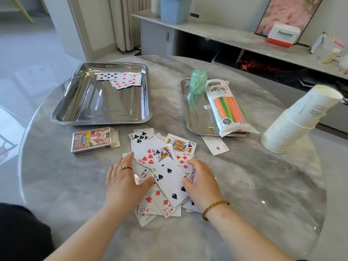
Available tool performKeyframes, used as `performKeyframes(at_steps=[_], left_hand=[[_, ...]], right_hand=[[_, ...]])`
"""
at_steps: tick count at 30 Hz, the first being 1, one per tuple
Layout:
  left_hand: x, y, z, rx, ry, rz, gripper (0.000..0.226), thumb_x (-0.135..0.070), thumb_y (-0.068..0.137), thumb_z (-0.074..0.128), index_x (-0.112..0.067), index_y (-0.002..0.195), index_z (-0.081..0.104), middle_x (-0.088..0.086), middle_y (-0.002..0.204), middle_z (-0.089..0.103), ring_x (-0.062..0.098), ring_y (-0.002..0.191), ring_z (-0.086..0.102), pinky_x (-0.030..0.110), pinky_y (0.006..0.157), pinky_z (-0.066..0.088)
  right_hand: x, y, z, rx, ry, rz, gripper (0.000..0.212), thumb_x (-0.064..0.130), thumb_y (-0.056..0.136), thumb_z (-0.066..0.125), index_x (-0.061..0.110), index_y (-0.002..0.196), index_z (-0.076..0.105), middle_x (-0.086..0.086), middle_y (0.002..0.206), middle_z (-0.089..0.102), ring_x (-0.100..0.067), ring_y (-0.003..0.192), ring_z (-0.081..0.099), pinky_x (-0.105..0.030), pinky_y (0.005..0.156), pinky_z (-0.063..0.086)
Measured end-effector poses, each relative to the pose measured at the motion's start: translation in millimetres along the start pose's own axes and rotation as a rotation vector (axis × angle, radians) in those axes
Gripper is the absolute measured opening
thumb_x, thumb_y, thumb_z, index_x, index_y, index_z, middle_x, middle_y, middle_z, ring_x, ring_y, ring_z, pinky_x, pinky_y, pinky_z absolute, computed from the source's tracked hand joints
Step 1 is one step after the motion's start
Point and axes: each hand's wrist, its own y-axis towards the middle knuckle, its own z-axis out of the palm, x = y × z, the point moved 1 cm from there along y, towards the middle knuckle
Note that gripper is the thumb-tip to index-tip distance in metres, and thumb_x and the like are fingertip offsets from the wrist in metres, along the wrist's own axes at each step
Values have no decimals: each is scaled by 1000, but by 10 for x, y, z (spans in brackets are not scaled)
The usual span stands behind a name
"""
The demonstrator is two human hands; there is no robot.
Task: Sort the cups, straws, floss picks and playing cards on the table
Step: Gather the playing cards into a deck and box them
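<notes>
A loose pile of playing cards (160,166) lies face up in front of me on the round marble table (263,185). My left hand (124,178) lies flat on the pile's left side, fingers straight, thumb against the four of spades. My right hand (201,181) rests on the right side, fingers bent over the cards' edge. A few cards (120,80) lie in the left steel tray (101,117). The right steel tray (195,125) holds a pack of coloured straws (227,108) and a green floss-pick container (196,87). A leaning stack of paper cups (295,121) is at the right.
A card box (95,141) lies left of the pile. One two of diamonds (215,146) lies apart near the right tray. Behind the table runs a low cabinet with a blue bin (175,8) and a Panasonic box (283,34).
</notes>
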Motion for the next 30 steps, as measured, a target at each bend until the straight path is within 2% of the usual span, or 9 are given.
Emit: performKeyframes(at_steps=[6, 10, 13, 15, 17, 20, 22, 24, 30], left_hand=[[-44, -63, 33, 35, -83, 30, 89, -35, 76, 69, -21, 144, 14, -1, 152, 19, 17, 140, 14, 30, 114, 10], [-84, -129, 84, 57, -32, 82, 98, -40, 70, 72, -24, 144, 10, -4, 153, 14, 15, 141, 11, 28, 115, 8], [-74, -134, 66, 65, -10, 65, 102, -46, 71, 70, -23, 145, 4, -4, 154, 6, 16, 142, 7, 29, 114, 6], [-22, -163, 26, 49, 0, 28, 100, -50, 72, 66, -22, 145, 4, -1, 154, 6, 18, 142, 6, 31, 115, 5], [22, -226, -20, 34, 22, 1, 101, -53, 71, 65, -21, 145, 5, 0, 154, 9, 19, 142, 5, 33, 116, 5], [43, -340, -36, 84, 103, -21, 110, -60, 69, 63, -20, 145, -6, -2, 154, 0, 16, 142, -6, 31, 114, -3], [36, -378, -14, 106, 183, -19, 114, -65, 69, 59, -20, 143, -15, -2, 154, -10, 15, 141, -15, 30, 113, -9], [36, -386, 2, 112, 234, -18, 115, -67, 69, 57, -20, 142, -19, -2, 153, -16, 15, 140, -19, 30, 112, -12], [1, -306, 6, 119, 219, -18, 116, -67, 68, 58, -21, 142, -18, -5, 153, -14, 12, 140, -19, 32, 112, -15]], right_hand=[[91, -80, 106, 36, 47, -39, 42, 8, 88, 53, 14, 128, 44, 4, 134, 42, -8, 128, 34, 1, 90, 14], [125, -96, 122, 45, 105, -46, 41, 5, 86, 54, 13, 126, 47, 2, 131, 44, -8, 125, 38, 2, 89, 16], [114, -7, 14, 4, 217, 26, 38, 6, 86, 55, 10, 123, 49, -2, 125, 48, -14, 120, 45, -7, 92, 28], [86, 117, -101, -50, 259, 86, 35, 6, 88, 53, 9, 122, 50, -2, 125, 50, -15, 121, 44, -12, 93, 29], [73, 286, -174, -61, 225, 111, 37, 8, 89, 50, 9, 126, 48, -3, 132, 48, -14, 126, 40, -12, 93, 26], [142, 552, -114, 58, 107, 162, 52, 20, 89, 54, 9, 137, 36, -6, 143, 38, -19, 134, 32, -24, 106, 25], [222, 675, -36, 119, -61, 171, 62, 30, 85, 60, 11, 138, 34, -7, 142, 38, -25, 134, 30, -32, 108, 27], [315, 728, 33, 148, -155, 129, 60, 35, 81, 64, 15, 133, 40, -6, 136, 45, -27, 129, 33, -32, 103, 31], [402, 485, 109, 308, -186, -5, 50, 20, 84, 58, 17, 132, 42, -3, 134, 44, -23, 127, 33, -29, 105, 29]])
